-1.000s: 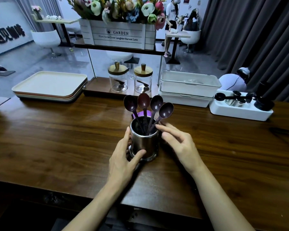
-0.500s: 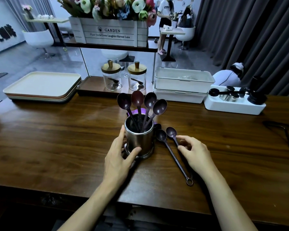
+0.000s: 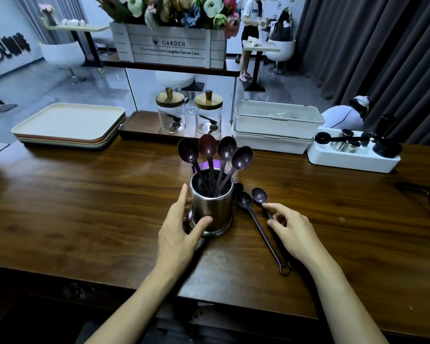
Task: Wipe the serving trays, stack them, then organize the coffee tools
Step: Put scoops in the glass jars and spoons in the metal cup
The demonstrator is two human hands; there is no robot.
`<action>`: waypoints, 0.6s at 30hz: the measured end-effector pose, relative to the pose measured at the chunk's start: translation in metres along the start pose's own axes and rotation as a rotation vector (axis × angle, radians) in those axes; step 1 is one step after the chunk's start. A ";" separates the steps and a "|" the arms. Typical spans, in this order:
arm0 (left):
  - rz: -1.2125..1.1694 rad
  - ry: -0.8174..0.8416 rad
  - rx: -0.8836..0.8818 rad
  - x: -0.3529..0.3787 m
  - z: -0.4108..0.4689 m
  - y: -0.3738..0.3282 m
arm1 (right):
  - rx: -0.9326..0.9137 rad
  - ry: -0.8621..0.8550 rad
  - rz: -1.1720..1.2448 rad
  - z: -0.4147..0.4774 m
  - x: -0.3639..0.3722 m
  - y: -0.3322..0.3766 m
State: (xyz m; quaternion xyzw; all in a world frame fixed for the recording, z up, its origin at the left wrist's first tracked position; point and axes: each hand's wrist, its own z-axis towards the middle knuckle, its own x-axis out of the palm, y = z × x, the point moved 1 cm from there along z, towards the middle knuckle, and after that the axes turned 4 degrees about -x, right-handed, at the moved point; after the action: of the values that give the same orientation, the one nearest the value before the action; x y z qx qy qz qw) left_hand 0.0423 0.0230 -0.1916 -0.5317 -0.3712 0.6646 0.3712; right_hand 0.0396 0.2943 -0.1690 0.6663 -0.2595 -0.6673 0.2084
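My left hand (image 3: 181,234) is nearest. Its grip is wrapped round the round brushed-metal cup (image 3: 211,207), thumb across the front wall and fingers up the left side, steadying it on the dark wooden table (image 3: 85,207). My right hand (image 3: 291,234) lies just beside it, palm down, over two dark purple long-handled spoons (image 3: 258,227) that lie flat side by side, bowls toward the cup. Index fingertip and thumb sit at the handle of the right-hand one, but I cannot tell whether that grip has closed on it or only touches. I judge this is the coffee-tool stage: four matching spoons (image 3: 215,152) stand bowl-up in the cup, fanned out, and these two are left to join them. The next move, I think, calls for a fine pinch on a thin, flat-lying handle, then threading it handle-down past the standing four without tipping the cup. Farther back on the left, the cream serving trays (image 3: 70,125) sit stacked, so that part looks done. Far right, a white rectangular holder (image 3: 353,160) carries black and steel coffee pieces.
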 end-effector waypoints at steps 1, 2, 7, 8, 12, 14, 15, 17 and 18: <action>-0.001 0.003 0.003 0.000 0.000 0.000 | 0.005 -0.003 0.021 0.000 0.000 0.000; -0.001 0.009 0.007 0.000 0.000 0.000 | 0.008 -0.004 0.044 0.000 0.001 0.000; 0.025 0.041 0.017 0.000 -0.001 -0.001 | 0.038 -0.055 0.242 0.000 0.001 0.003; 0.025 0.049 0.018 -0.001 -0.001 -0.002 | 0.045 -0.078 0.287 0.000 0.000 0.003; 0.041 0.070 0.008 -0.002 -0.002 -0.005 | 0.052 -0.104 0.416 0.000 -0.003 0.011; 0.048 0.072 -0.002 -0.001 -0.002 -0.004 | 0.034 -0.118 0.468 -0.003 -0.007 0.019; 0.050 0.071 -0.003 -0.001 -0.002 -0.005 | 0.023 -0.129 0.502 -0.004 -0.009 0.024; 0.049 0.069 -0.009 -0.001 -0.001 -0.004 | 0.005 -0.144 0.574 -0.006 -0.013 0.034; 0.049 0.068 -0.014 0.000 -0.001 -0.004 | -0.003 -0.142 0.604 -0.007 -0.015 0.039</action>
State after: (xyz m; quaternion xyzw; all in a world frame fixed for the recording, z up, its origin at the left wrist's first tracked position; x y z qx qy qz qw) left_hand 0.0435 0.0244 -0.1879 -0.5655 -0.3499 0.6526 0.3633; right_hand 0.0442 0.2725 -0.1328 0.5104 -0.4590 -0.6203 0.3796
